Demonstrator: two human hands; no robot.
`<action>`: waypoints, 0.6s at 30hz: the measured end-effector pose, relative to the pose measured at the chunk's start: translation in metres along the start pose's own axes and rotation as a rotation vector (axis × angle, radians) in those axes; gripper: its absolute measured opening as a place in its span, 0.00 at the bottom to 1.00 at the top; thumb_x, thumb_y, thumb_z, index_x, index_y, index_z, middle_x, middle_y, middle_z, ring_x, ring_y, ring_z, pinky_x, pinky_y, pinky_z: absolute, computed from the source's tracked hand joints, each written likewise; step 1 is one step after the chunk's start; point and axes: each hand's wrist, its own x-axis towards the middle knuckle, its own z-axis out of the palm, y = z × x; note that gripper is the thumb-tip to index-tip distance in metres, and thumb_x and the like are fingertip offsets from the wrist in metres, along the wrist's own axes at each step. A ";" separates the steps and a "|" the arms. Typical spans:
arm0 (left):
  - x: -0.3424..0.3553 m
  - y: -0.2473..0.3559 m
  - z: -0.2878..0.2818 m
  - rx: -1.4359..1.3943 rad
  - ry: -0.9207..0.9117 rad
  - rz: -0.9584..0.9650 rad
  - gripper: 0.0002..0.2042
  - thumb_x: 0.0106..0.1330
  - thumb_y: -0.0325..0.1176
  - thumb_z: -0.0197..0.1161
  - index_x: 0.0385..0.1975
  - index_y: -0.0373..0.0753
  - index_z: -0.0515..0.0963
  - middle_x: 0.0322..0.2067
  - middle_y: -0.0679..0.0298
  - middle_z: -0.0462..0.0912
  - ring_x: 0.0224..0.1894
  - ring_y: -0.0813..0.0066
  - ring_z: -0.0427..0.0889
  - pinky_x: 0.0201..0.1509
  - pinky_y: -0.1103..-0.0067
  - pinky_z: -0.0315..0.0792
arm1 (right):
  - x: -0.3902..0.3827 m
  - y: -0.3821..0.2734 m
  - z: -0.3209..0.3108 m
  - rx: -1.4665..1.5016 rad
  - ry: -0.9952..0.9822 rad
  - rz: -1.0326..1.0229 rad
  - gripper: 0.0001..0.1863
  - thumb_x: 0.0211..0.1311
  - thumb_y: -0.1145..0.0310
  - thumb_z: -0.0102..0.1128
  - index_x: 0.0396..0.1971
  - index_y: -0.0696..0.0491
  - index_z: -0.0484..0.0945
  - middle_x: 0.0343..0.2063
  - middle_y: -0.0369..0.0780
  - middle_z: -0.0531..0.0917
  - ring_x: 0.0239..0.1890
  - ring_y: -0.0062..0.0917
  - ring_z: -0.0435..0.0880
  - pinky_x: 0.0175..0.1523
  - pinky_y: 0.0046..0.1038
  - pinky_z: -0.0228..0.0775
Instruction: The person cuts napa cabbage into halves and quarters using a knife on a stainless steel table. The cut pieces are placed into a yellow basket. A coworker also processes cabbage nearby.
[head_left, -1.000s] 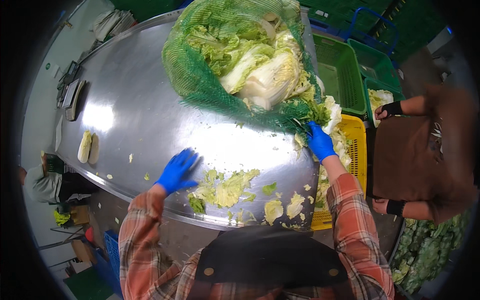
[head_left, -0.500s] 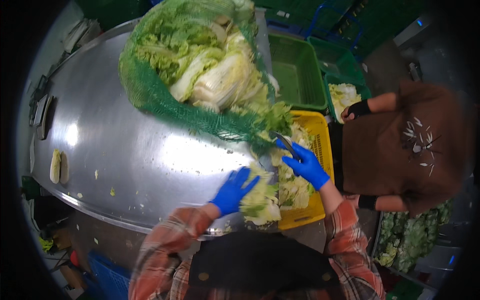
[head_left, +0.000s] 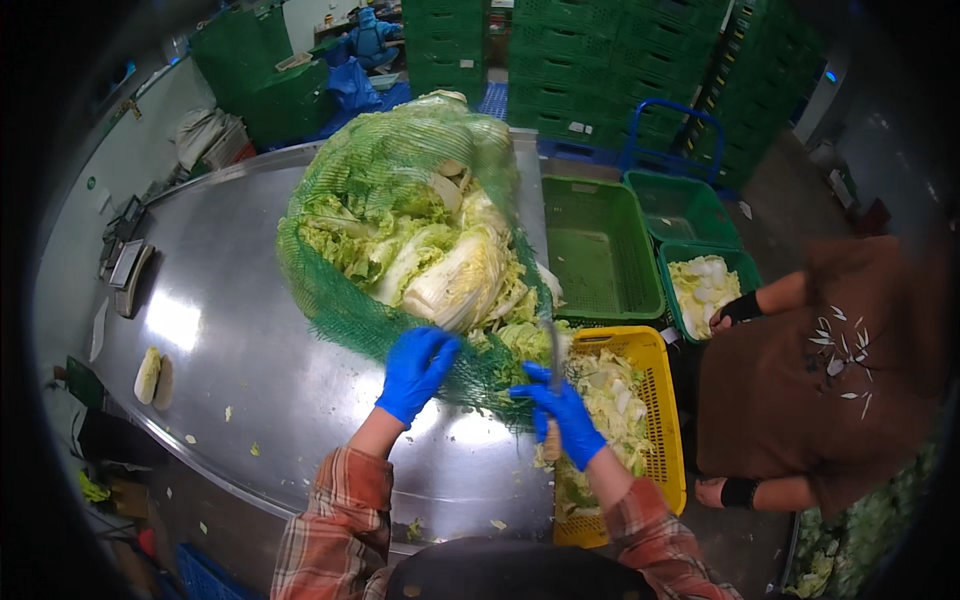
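A green mesh bag lies on the steel table, its mouth open around several Chinese cabbages and loose leaves. My left hand, in a blue glove, is over the bag's near rim with fingers stretched toward the cabbages, holding nothing that I can see. In my right hand, also gloved, is a knife, its blade pointing up and away and its pale handle showing below the fingers. That hand is above the left rim of a yellow crate filled with trimmed cabbage leaves.
Green crates stand beyond the yellow one, a smaller one holding pale cabbage pieces. A person in a brown top stands close on my right. One small cabbage and a scale are at the table's left.
My left hand has moved from loose leaves at the table's near edge to the bag's rim. Those leaves are gone from there. The knife has turned more upright, and the view has tilted up.
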 end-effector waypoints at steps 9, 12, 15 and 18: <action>-0.045 -0.124 0.021 -0.475 -0.368 -0.350 0.19 0.60 0.41 0.58 0.47 0.35 0.74 0.45 0.54 0.77 0.46 0.65 0.76 0.52 0.74 0.68 | 0.106 0.055 -0.017 0.016 0.214 -0.077 0.16 0.65 0.62 0.45 0.47 0.54 0.71 0.31 0.42 0.81 0.11 0.17 0.68 0.13 0.18 0.59; 0.024 -0.066 -0.022 -0.732 -0.080 -0.488 0.16 0.63 0.42 0.56 0.30 0.32 0.79 0.26 0.62 0.81 0.27 0.77 0.78 0.34 0.82 0.71 | 0.133 0.042 -0.041 -0.052 0.354 -0.072 0.15 0.65 0.62 0.44 0.48 0.50 0.72 0.26 0.41 0.80 0.09 0.18 0.64 0.12 0.19 0.56; 0.095 -0.025 -0.027 -0.526 0.148 -0.159 0.17 0.63 0.42 0.56 0.21 0.34 0.78 0.23 0.59 0.81 0.24 0.73 0.78 0.29 0.80 0.70 | 0.130 0.040 -0.041 -0.021 0.319 -0.115 0.15 0.64 0.62 0.46 0.46 0.51 0.73 0.23 0.39 0.80 0.07 0.16 0.61 0.12 0.19 0.54; 0.167 -0.020 0.002 0.308 -0.013 -0.002 0.26 0.54 0.56 0.58 0.31 0.33 0.77 0.31 0.51 0.80 0.32 0.55 0.78 0.37 0.71 0.72 | 0.127 0.039 -0.039 -0.035 0.350 -0.081 0.13 0.65 0.62 0.46 0.44 0.51 0.74 0.22 0.39 0.80 0.07 0.16 0.61 0.11 0.18 0.52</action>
